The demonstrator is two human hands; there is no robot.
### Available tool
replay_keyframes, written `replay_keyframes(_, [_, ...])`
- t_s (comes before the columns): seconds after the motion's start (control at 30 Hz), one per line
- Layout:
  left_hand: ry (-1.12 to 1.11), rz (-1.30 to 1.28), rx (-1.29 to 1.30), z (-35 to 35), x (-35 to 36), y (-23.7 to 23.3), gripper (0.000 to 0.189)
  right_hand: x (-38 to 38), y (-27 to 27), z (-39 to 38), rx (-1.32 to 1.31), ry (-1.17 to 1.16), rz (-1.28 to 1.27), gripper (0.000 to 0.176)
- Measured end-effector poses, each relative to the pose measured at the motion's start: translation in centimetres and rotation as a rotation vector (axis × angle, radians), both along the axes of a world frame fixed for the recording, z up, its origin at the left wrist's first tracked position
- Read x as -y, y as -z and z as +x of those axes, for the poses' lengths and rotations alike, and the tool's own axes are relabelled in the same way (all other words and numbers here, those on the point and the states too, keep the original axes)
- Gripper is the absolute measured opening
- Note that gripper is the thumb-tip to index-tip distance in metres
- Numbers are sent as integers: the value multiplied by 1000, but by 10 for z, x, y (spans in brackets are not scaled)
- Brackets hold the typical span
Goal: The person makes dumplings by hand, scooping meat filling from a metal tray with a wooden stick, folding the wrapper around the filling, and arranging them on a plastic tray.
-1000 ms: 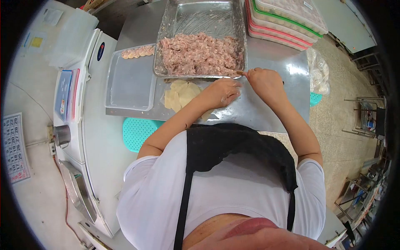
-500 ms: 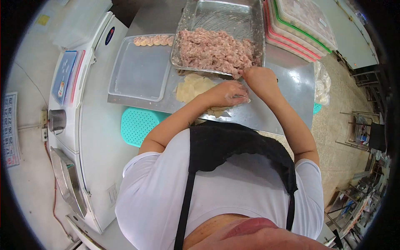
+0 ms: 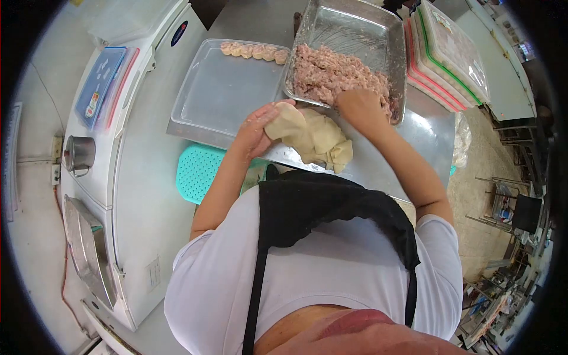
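Note:
My left hand (image 3: 255, 129) is closed on a thin round dough wrapper (image 3: 286, 123), fingers behind it and thumb at its edge. More pale wrappers (image 3: 324, 139) lie in an overlapping heap beside it, near the table's front edge. My right hand (image 3: 362, 107) reaches over the near rim of a metal tray (image 3: 367, 21) into the ground meat (image 3: 322, 74). Its fingers look curled down and are hidden, so what they hold does not show. Left of the tray, a translucent plastic lid or shallow tray (image 3: 231, 89) carries a row of small filled dumplings (image 3: 254, 51) along its far edge.
Stacked plastic containers (image 3: 447, 53) with green and red rims stand right of the metal tray. A turquoise perforated basket (image 3: 198, 174) sits below the table's front left edge. A white freezer (image 3: 148, 148) is on the left, with a metal cup (image 3: 78, 154) near it.
My left hand has moved left off the wrapper heap and now holds up a wrapper. My right hand has gone from the tray's near corner into the meat. The view has shifted.

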State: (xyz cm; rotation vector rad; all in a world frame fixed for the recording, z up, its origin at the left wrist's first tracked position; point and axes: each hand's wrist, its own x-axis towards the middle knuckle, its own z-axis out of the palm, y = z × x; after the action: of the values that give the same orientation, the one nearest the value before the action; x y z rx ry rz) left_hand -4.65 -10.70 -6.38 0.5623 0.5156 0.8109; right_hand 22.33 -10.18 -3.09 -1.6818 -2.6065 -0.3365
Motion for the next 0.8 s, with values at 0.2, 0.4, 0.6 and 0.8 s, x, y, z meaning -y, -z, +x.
replay_keyframes(0.2, [-355,-148,55,-5,-34,21,35,10,4,5,-444,338,-276,34])
replay_keyframes(0.4, [-165,-171,343,68,-84,7,32,2,-14,3,-1026,460,-205,35])
replay_keyframes(0.6, [-168,-349,355,111,-85,-45,54,23,-5,8,-798,261,132,24])
replay_keyframes(0.8, [-220,-376,367,122,-89,-26,68,59,-50,27,-328,380,-101,21])
